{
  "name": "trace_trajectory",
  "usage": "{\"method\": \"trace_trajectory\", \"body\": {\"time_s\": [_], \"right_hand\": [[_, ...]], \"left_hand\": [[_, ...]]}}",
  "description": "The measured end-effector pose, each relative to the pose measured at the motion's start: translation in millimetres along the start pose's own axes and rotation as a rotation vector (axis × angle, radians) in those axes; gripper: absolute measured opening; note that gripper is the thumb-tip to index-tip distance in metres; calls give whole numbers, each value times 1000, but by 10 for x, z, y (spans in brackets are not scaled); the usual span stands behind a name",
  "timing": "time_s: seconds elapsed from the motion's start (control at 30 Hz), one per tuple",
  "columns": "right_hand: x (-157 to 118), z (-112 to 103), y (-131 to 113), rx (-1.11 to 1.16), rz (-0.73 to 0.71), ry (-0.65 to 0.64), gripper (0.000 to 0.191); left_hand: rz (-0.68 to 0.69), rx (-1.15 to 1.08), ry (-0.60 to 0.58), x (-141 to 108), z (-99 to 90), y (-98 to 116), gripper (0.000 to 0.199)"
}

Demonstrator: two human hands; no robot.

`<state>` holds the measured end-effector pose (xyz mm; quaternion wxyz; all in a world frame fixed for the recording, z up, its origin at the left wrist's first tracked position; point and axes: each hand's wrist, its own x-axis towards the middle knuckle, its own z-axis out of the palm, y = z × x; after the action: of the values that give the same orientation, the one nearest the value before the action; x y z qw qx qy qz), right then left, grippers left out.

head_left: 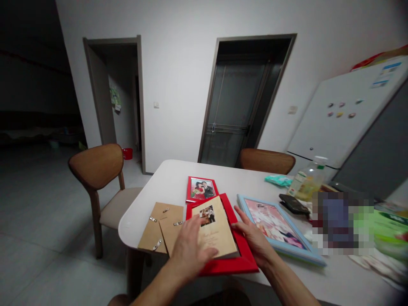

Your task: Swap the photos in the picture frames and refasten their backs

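Note:
A red picture frame (pixel 229 264) lies tilted in front of me over the near edge of the table. Inside it sits a cream sheet (pixel 219 238) with a small photo and faint writing, not fully flush with the frame. My left hand (pixel 191 244) rests across the sheet's left side, fingers apart. On the right edge of the frame, my right hand (pixel 255 244) grips the border, its index finger stretched out. Left of the frame are two overlapping brown backing boards (pixel 149 231) with metal clips. A smaller red frame (pixel 188 191) with a couple's photo lies just beyond.
A light blue picture frame (pixel 277 221) lies to the right on the white table (pixel 172 174). Farther right are a dark phone-like object (pixel 295 205), an oil bottle (pixel 307 180), a teal packet (pixel 278 180) and a green package (pixel 390 231). Wooden chairs (pixel 97 168) stand around.

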<state>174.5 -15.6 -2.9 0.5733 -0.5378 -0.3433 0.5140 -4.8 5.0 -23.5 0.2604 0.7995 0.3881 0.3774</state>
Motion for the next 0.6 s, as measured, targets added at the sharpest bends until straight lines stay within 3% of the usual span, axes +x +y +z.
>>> {"method": "trace_trajectory", "body": {"time_s": [0.1, 0.23, 0.3, 0.43, 0.6], "right_hand": [[-39, 58, -59, -3, -39, -17, 74], [-8, -18, -29, -124, -83, -7, 70], [41, -110, 26, -251, -109, 26, 68], [166, -297, 169, -693, -186, 134, 58], [263, -383, 333, -1140, -294, 172, 45]], "left_hand": [[125, -32, -21, 11, 197, 280, 62], [194, -9, 45, -9, 123, 313, 47], [141, 15, 125, -32, -22, 227, 44], [-114, -15, 300, -128, -338, -86, 40], [-299, 5, 296, -346, -496, -508, 34]]}}
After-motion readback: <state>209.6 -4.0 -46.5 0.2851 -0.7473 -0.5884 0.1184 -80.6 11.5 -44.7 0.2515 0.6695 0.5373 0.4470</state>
